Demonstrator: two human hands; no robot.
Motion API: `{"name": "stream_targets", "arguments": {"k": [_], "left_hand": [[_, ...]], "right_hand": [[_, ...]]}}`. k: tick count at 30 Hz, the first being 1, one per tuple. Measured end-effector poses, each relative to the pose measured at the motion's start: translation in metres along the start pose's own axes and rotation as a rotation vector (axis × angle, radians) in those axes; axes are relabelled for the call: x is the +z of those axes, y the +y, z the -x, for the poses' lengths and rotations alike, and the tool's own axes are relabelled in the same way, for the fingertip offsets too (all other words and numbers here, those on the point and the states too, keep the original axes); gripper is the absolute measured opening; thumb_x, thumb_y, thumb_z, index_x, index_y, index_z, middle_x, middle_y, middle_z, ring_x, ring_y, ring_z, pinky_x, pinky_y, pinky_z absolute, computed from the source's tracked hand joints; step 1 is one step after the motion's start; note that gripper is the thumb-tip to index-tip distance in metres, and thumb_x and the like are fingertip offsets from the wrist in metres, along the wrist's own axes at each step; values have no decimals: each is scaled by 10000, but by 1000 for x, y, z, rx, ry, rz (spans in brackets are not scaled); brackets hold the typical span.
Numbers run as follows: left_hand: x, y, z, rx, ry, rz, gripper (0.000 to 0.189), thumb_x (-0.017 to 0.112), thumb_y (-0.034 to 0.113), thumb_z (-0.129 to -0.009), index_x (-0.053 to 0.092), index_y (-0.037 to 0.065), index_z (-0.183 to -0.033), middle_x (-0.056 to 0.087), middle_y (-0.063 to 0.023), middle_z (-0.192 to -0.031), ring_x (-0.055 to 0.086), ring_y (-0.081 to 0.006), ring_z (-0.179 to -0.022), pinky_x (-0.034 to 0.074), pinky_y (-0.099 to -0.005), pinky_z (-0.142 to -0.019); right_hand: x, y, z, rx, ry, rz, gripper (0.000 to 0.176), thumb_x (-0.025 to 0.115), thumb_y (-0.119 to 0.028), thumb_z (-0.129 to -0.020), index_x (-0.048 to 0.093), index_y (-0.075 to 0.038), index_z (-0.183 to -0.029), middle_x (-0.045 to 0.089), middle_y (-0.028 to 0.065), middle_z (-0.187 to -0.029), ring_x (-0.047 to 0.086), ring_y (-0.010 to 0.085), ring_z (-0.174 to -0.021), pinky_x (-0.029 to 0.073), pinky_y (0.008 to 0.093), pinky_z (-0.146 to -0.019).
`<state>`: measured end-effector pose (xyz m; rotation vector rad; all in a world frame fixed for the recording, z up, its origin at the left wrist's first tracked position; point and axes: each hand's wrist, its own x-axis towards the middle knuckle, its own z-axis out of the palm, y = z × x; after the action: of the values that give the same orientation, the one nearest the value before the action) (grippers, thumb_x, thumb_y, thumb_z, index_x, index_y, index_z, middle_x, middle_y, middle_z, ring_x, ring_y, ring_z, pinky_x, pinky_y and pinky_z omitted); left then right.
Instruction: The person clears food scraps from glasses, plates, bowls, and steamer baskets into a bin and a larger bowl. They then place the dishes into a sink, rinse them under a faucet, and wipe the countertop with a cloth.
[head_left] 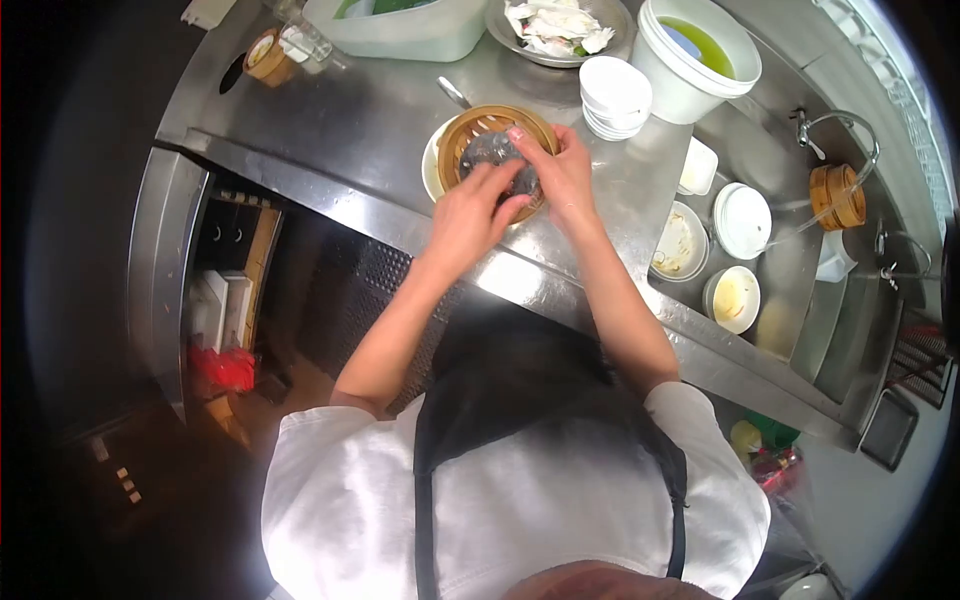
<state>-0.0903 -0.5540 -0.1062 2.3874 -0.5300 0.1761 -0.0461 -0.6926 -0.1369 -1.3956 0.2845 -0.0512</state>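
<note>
A round bamboo steamer basket [452, 133] stands on the steel counter, over the edge of a white plate [431, 180]. Inside it is a dark grey, glistening mass that looks like a steel scourer [484, 150]. My left hand [470, 220] has its bent fingers on the grey mass from the near side. At the basket's right side, my right hand [562, 180] grips the rim, thumb over the inside and fingers around the outer wall. Part of the grey mass is hidden beneath my fingers. A metal spoon [453, 92] lies just behind the basket.
Stacked white bowls [615, 95], a white bucket of green liquid [735, 80] and a metal bowl of crumpled white tissues [560, 30] stand at the back. Dirty bowls [680, 245], stacked lids or plates [742, 220] and bamboo steamers [838, 198] sit in the sink under a tap [850, 118].
</note>
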Motion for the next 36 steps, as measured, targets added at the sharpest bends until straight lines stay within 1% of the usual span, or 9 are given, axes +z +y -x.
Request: {"name": "stream_targets", "arguments": {"k": [3,7,14,20,22,24,28,31,36], "left_hand": [[11,2,-7,252,-36,28,364,616,68,-826,551,94,-1183,596,-106,-855,612,-301,-771,483,-389,-663],[0,11,-23,145,-260,204,340,619,65,-821,555,88,-1154,547,-121,-921,591,-326,-823,477,-418,-679],[13,-13,-49,435,-269,219,112,619,33,-786,578,52,-889,525,-110,-830,584,-321,-729,477,-401,-623],[-9,-9,-96,274,-317,664,70,606,46,-819,543,44,-851,573,-40,-765,554,-99,-650,451,-257,-579],[-6,-16,-141,279,99,705,54,603,59,-839,557,47,-864,594,-10,-776,520,-18,-691,433,-207,-595],[-16,-25,-209,386,366,344,124,574,97,-865,590,34,-972,650,-94,-790,625,-182,-741,478,-307,-624],[-14,-82,-252,260,-13,-247,258,551,229,-884,604,30,-1039,663,-165,-828,635,-347,-799,489,-416,-681],[-17,-98,-191,-12,-253,-353,274,576,272,-854,635,61,-1017,659,-169,-927,637,-342,-828,489,-441,-723],[13,-122,-106,33,-168,-352,226,646,188,-802,641,78,-999,626,-164,-972,603,-348,-908,482,-428,-782]], "right_hand": [[-10,-8,2,88,49,-193,493,783,-254,-750,537,57,-1043,616,104,-936,581,133,-834,468,250,-726],[-25,-16,15,94,99,-194,498,774,-251,-761,511,57,-1050,599,95,-922,571,124,-816,465,252,-709],[-22,-7,35,111,243,-293,437,740,-240,-804,507,35,-1051,586,78,-946,551,106,-828,448,239,-714],[-62,-13,64,74,463,-420,379,692,-244,-846,558,15,-1089,593,46,-981,528,123,-954,400,270,-875],[-76,-38,75,-23,537,-557,396,685,-207,-844,545,13,-1143,599,54,-1023,537,152,-996,397,291,-925],[-110,-56,73,-176,477,-573,395,642,-194,-870,524,-12,-1201,575,74,-1174,511,165,-1113,377,344,-1010],[-146,-119,14,-881,697,24,461,706,-169,-815,512,22,-1187,588,110,-1145,587,212,-1011,440,389,-929],[-158,-126,-57,-976,1120,581,510,766,-221,-761,509,68,-1094,618,113,-1021,599,199,-898,482,367,-808],[-210,-127,-142,-977,742,1076,404,760,-105,-628,486,10,-902,532,234,-921,502,433,-914,405,478,-801]]}}
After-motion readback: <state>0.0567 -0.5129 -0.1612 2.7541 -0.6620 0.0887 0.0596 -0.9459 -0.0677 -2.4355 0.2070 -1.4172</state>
